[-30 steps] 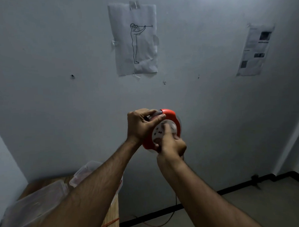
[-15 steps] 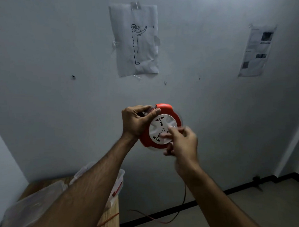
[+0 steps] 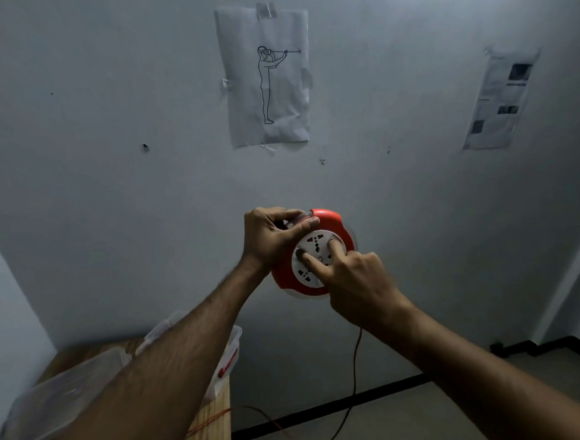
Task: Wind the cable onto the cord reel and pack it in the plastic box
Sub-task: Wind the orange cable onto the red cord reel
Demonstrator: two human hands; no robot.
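I hold a round red cord reel [image 3: 332,219] with a white socket face [image 3: 317,240] up in front of the wall. My left hand [image 3: 269,237] grips its upper left rim, thumb across the front. Two fingers of my right hand [image 3: 357,280] press on the white face. The thin orange cable [image 3: 355,366] hangs from under the reel, loops down near the floor and runs back up over the table edge. The clear plastic box [image 3: 233,338] with a red clip stands on the table, mostly hidden behind my left forearm.
A wooden table [image 3: 208,429] fills the lower left, with a clear plastic lid [image 3: 57,396] lying on it. Two paper sheets [image 3: 266,78] [image 3: 499,101] are taped to the grey wall. A black skirting strip [image 3: 323,408] runs along the floor.
My right hand has circled round the white face from its lower edge to its right side, turning it. The reel sits slightly higher and the hanging cable loop has shifted.
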